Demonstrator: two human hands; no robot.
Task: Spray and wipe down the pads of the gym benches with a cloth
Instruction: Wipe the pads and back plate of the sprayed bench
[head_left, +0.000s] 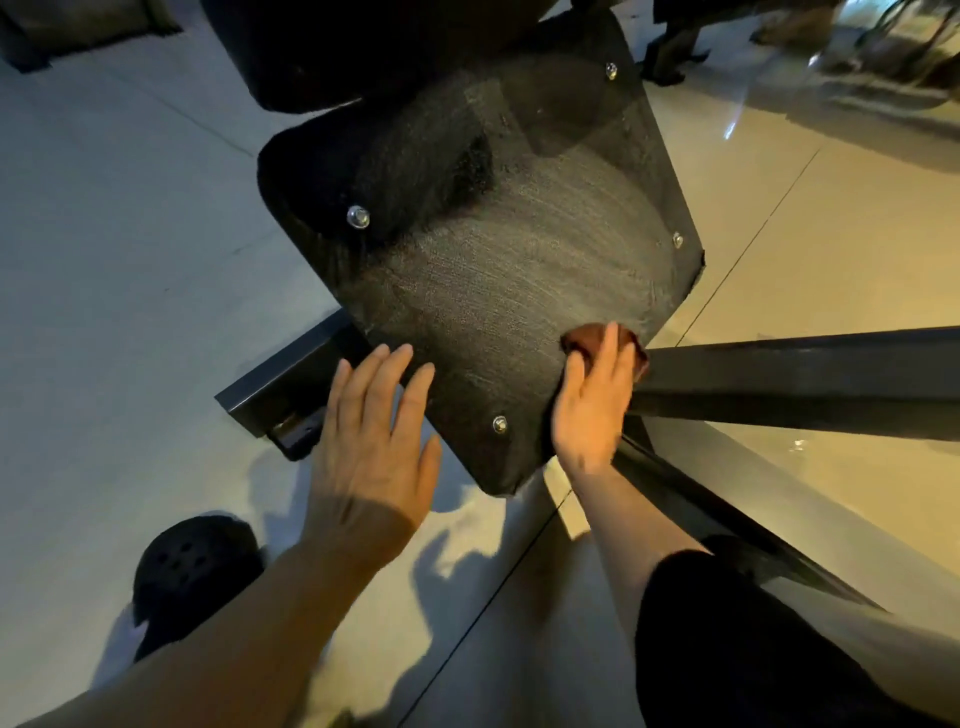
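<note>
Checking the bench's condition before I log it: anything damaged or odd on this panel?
Yes: the panel's right corner looks torn and ragged. Its surface shows streaky wipe marks. The right hand presses the cloth nearby.

Reddish-brown cloth (602, 340), black speckled pad (498, 249), silver bolts (358, 216), pale glossy floor tiles (130, 249).

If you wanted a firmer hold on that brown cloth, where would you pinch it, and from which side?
Probably the bunched edge of the cloth that shows beyond the right hand's fingers. Come from the near right edge of the black board, where the hand already lies flat on it; the rest is hidden under the palm.
</note>
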